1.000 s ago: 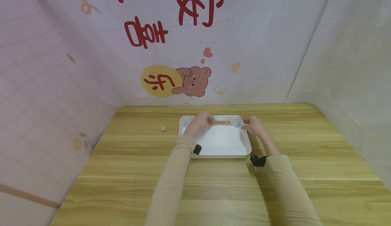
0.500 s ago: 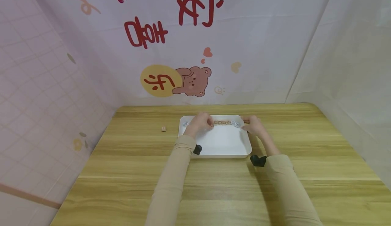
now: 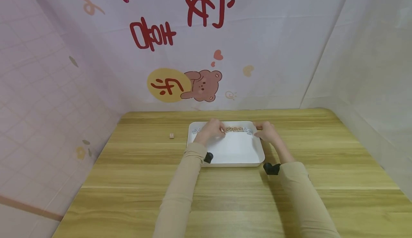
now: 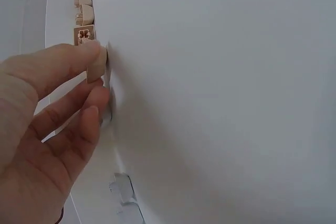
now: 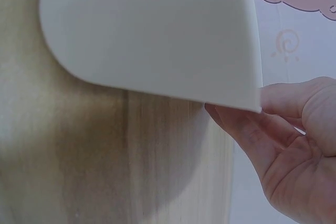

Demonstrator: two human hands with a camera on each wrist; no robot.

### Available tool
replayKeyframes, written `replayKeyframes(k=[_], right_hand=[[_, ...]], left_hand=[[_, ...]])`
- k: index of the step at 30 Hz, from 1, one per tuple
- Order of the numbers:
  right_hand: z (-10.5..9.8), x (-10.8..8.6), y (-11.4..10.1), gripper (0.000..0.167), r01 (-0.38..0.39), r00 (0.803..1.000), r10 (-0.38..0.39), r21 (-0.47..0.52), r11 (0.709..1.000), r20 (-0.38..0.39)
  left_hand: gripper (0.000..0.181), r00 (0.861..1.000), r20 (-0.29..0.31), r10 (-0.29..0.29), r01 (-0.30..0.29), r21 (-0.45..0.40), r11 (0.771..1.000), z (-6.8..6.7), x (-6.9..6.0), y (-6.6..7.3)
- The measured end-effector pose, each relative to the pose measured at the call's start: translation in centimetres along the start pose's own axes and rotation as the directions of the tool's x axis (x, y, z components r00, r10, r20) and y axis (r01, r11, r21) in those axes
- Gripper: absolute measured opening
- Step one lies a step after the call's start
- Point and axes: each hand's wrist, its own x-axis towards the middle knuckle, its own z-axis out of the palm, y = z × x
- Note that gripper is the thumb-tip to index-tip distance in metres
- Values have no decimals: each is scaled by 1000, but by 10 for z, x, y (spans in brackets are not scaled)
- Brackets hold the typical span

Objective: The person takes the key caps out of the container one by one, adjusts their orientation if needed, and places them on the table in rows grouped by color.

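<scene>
A shallow white tray (image 3: 235,148) lies on the table, with a row of keycaps (image 3: 236,129) along its far side. My left hand (image 3: 210,130) is over the far left part of the tray. In the left wrist view its thumb and fingers pinch a beige keycap (image 4: 97,66), right beside another beige keycap (image 4: 84,34) whose hollow underside shows. White keycaps (image 4: 125,187) lie farther along the same wall. At the tray's far right corner, my right hand (image 3: 265,131) grips the rim; the right wrist view shows its fingers (image 5: 247,129) against the outside of the tray.
A single beige keycap (image 3: 172,136) lies on the wooden table (image 3: 231,198), left of the tray. A printed white cloth (image 3: 273,52) hangs behind the table, and more sheeting stands at both sides.
My left hand has shifted very slightly toward me at the row, and the beige keycaps beside its fingertips sit a little differently. The right hand stays on the tray's corner.
</scene>
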Motion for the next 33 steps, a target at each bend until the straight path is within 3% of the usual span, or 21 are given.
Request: replayKeyframes(k=[6, 10, 15, 19, 25, 33], right_hand=[[1, 1, 0, 51, 3, 1000, -3, -14, 1000, -3], [2, 1, -1, 51, 4, 1000, -4, -7, 1000, -1], [2, 1, -1, 52, 4, 1000, -4, -6, 1000, 5], [2, 1, -2, 52, 1, 1000, -1, -3, 1000, 12], [0, 0, -1, 51, -2, 1000, 2, 1, 1000, 6], [-1, -2, -3, 51, -10, 1000, 10, -8, 1000, 7]], left_hand=[[14, 998, 40, -40, 42, -52, 998, -10, -5, 7], [19, 998, 59, -9, 18, -139, 990, -28, -13, 9], [29, 1000, -5, -10, 8, -214, 977, -49, -32, -4], [26, 992, -100, -79, 51, -252, 966, -65, -49, -25], [27, 966, -192, -176, 102, -340, 935, -81, -77, -67], [24, 942, -255, -218, 158, -237, 959, -93, -113, -114]])
